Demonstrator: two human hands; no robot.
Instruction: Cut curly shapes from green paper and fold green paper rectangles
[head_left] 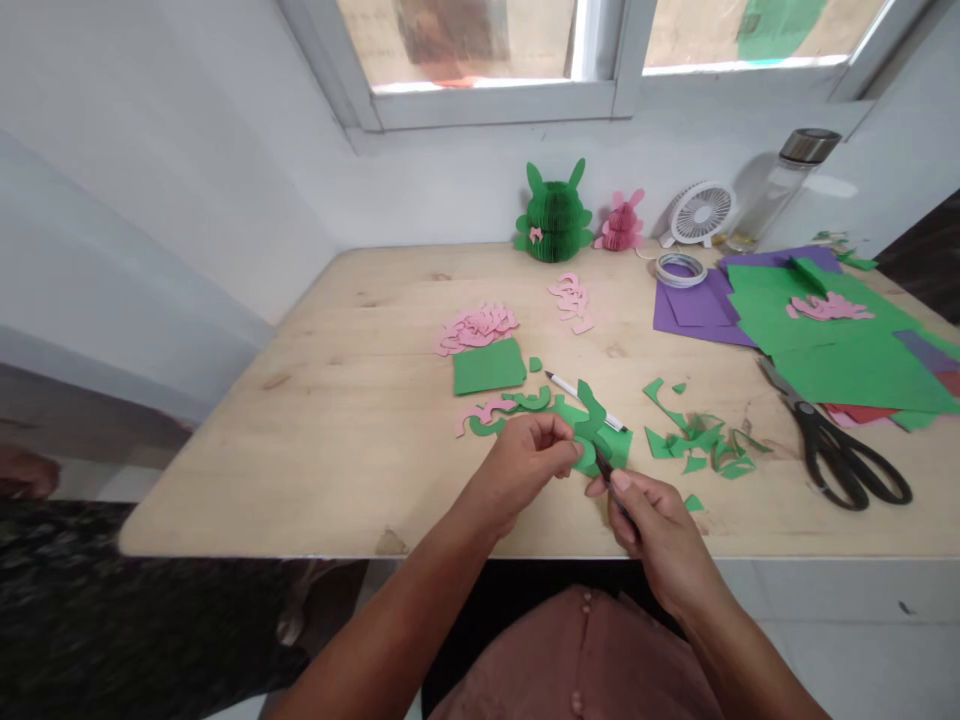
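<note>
My left hand [534, 455] pinches a curved piece of green paper [586, 455] between thumb and fingertips, just above the table. My right hand [652, 520] is closed around small dark scissors [603, 464], whose blades meet the edge of that paper; the fingers hide most of the handles. A green cut strip [592, 405] sticks up beyond the blades. Under the hands lies more green paper [622, 452], with a white marker [566, 383] partly covered by the strip. Left of them are green curved cutouts [534, 401] and a pink curved cutout [474, 414].
A green card stack [489, 368] and a pink cutout pile [480, 328] lie further left. Green scraps [697, 438] and large black scissors [825, 430] are at right, near green sheets [862, 355]. Paper figures [555, 220], a fan [701, 213] and a bottle [780, 195] stand behind.
</note>
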